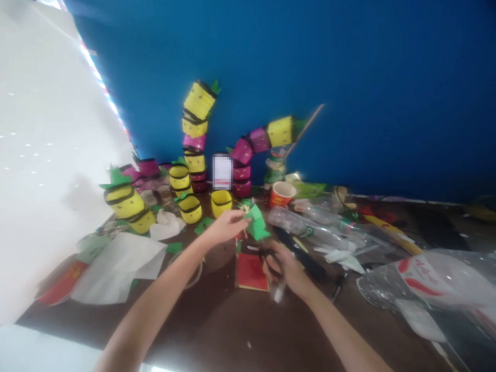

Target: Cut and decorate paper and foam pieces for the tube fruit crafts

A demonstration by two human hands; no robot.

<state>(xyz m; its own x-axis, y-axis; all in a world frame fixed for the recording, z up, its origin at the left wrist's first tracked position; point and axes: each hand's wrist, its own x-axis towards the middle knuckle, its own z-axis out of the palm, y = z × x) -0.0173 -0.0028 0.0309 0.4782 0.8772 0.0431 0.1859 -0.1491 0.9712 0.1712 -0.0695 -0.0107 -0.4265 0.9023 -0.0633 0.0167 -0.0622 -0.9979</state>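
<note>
My left hand (229, 226) is closed at the left edge of a green piece of paper (257, 223), which hangs over the table. My right hand (279, 266) is closed around dark-handled scissors (273, 262), just below and right of the green piece. The scissors' blades are blurred. Under my hands lies a red square (252, 271) on the brown table (217, 320). A yellow cup (221, 203) stands just beyond my left hand.
Yellow and purple cup stacks (194, 160) stand along the blue wall. White sheets (124, 263) lie at the left. Plastic bottles (313, 227), a red paper cup (283, 195) and a large clear bag (434, 284) are at the right.
</note>
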